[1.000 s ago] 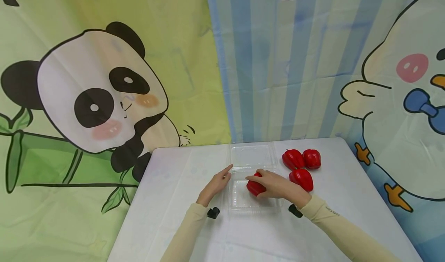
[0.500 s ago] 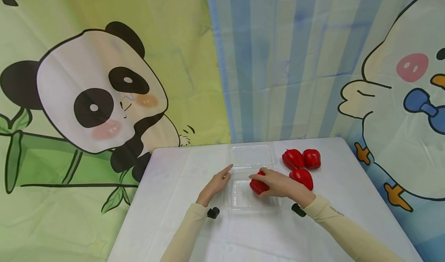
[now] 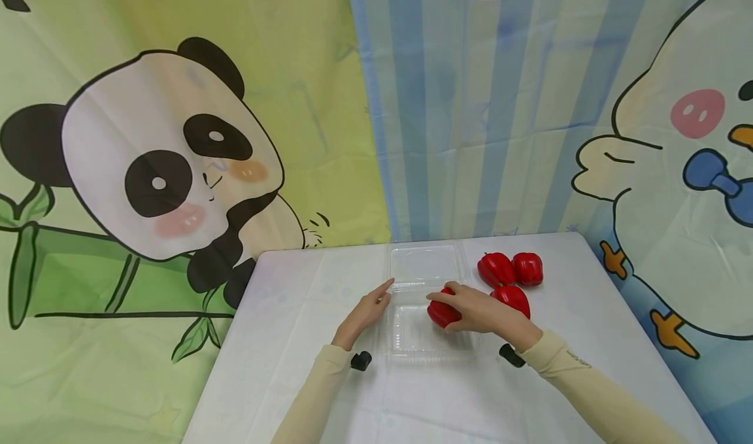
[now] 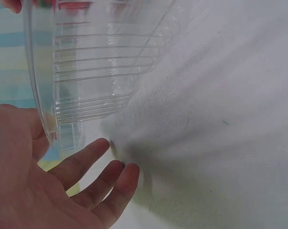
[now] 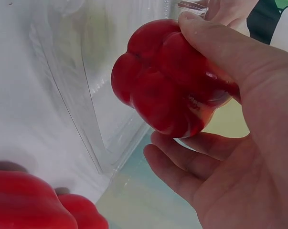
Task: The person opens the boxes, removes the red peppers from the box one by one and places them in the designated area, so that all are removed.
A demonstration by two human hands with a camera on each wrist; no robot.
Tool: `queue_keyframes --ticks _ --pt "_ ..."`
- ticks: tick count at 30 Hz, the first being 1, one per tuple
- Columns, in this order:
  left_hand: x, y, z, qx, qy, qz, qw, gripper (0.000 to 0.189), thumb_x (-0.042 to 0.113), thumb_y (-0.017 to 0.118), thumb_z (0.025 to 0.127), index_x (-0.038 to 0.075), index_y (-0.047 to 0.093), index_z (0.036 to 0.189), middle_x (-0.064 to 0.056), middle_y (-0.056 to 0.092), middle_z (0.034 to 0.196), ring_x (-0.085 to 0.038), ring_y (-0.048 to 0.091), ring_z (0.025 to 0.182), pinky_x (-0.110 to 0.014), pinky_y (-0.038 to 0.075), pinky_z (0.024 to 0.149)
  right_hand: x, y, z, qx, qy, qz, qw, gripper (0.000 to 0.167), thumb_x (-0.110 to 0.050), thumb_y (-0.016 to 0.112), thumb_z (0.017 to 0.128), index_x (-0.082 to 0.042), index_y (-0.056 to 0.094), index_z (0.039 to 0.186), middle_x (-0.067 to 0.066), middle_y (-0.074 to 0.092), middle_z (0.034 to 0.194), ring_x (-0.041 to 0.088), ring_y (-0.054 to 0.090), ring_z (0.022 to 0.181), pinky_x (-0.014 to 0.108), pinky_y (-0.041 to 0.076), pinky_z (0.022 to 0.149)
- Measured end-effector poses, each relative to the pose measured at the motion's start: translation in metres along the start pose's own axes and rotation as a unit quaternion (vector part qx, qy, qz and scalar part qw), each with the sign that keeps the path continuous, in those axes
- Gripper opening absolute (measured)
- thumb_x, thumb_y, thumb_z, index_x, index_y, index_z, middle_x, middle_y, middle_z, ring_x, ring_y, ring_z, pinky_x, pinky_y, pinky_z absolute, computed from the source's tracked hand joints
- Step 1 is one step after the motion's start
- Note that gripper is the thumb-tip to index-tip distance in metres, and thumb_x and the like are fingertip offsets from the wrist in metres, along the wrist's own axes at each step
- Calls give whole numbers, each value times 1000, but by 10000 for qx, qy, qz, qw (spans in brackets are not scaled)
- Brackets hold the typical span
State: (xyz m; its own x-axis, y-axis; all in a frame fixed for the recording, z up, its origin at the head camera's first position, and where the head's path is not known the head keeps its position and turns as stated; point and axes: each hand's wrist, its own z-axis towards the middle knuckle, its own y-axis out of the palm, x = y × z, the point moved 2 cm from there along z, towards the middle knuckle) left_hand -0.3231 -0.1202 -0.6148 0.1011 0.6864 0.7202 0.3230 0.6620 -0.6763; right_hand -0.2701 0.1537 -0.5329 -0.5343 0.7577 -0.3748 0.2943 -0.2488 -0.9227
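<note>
My right hand (image 3: 479,312) grips a red bell pepper (image 3: 442,313) over the clear plastic clamshell box (image 3: 402,347). In the right wrist view the lobed end of the pepper (image 5: 158,90) faces the camera, with the thumb on one side and fingers on the other. My left hand (image 3: 366,310) is at the left rim of the box, fingers loosely extended. The left wrist view shows the ribbed box wall (image 4: 101,71) right by this hand (image 4: 62,181), whose spread fingers hold nothing.
Three more red bell peppers, one at back left (image 3: 496,271), one at back right (image 3: 527,269) and one in front (image 3: 513,298), lie right of the box. Its open lid (image 3: 426,264) lies flat toward the white table's (image 3: 317,280) back edge. Cartoon-printed curtains (image 3: 459,104) hang behind.
My right hand has moved a little to the right and slightly back, carrying the bell pepper with it. The left hand has stayed in place.
</note>
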Motion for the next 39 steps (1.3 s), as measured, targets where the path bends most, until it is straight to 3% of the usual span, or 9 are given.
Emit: queue_keyframes --ticks 39 --pt "0 0 1 29 39 -68 10000 48 30 39 109 26 38 157 -19 59 141 -39 58 128 -57 47 105 4 -17 -17 173 -124 47 9998 78 -33 87 78 -25 50 146 11 55 136 27 55 119 39 61 81"
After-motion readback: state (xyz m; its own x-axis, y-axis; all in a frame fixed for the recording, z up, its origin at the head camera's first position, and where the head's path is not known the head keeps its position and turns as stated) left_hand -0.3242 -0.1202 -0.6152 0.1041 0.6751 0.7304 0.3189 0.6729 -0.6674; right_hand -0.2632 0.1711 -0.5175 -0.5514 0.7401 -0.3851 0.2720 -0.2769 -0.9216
